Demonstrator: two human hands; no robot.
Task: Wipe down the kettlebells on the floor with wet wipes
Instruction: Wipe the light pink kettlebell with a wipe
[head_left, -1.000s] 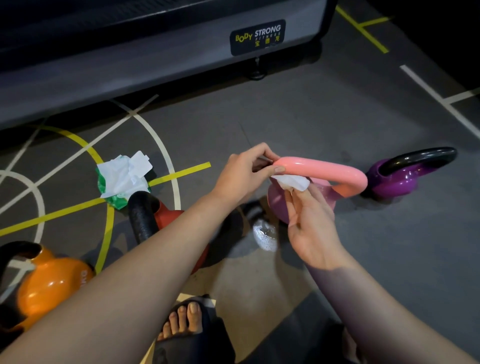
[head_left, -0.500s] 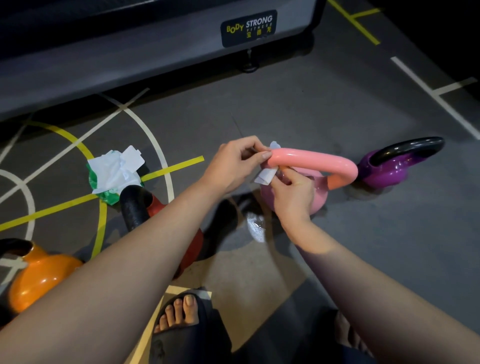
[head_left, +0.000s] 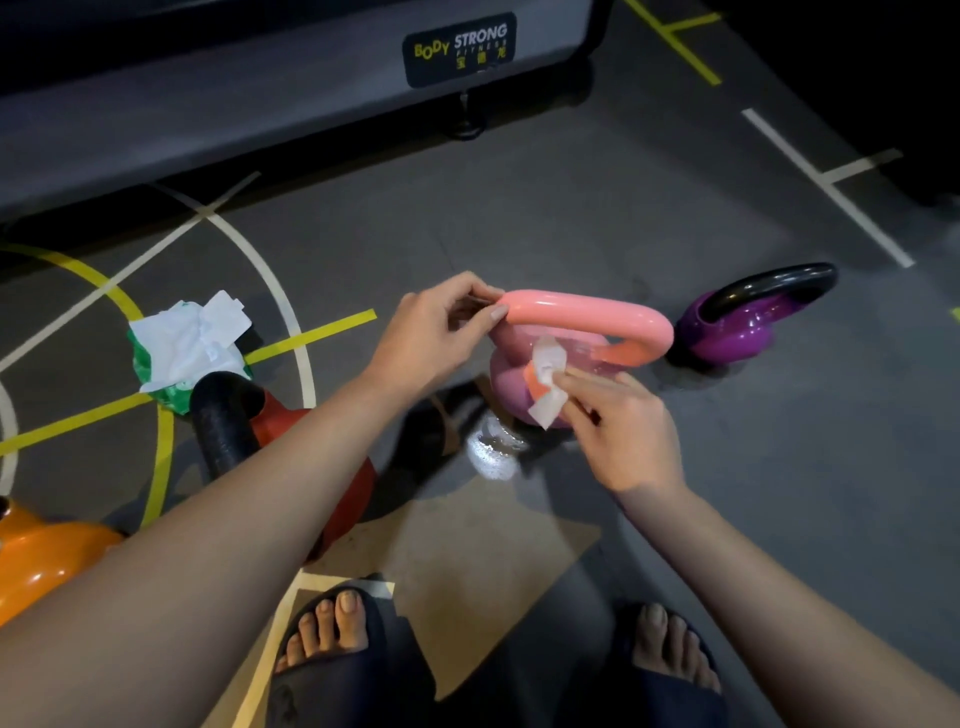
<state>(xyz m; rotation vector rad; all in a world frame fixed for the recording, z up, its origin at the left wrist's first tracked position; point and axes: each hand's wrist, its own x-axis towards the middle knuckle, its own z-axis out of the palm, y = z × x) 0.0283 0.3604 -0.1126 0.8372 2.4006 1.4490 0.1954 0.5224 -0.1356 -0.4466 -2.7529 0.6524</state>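
Note:
A pink kettlebell (head_left: 587, 317) stands on the grey floor in the middle of the head view. My left hand (head_left: 431, 332) grips the left end of its handle. My right hand (head_left: 618, 426) pinches a small white wet wipe (head_left: 548, 387) and holds it against the near post of the handle, just above the pink body. To the right stands a purple kettlebell (head_left: 737, 332) with a black handle. A red kettlebell (head_left: 280, 421) with a black handle sits under my left forearm. An orange kettlebell (head_left: 41, 561) is at the left edge.
A green pack of wet wipes (head_left: 182, 353) with crumpled white wipes on top lies on the floor at left. A grey machine base (head_left: 260, 98) marked "Body Strong" runs along the back. A wet patch (head_left: 493, 452) glistens below the pink kettlebell. My feet in dark slippers (head_left: 343, 654) are at the bottom.
My right hand has slid the wipe from the left end of the pink handle down onto its near post. My left hand keeps its hold on the handle.

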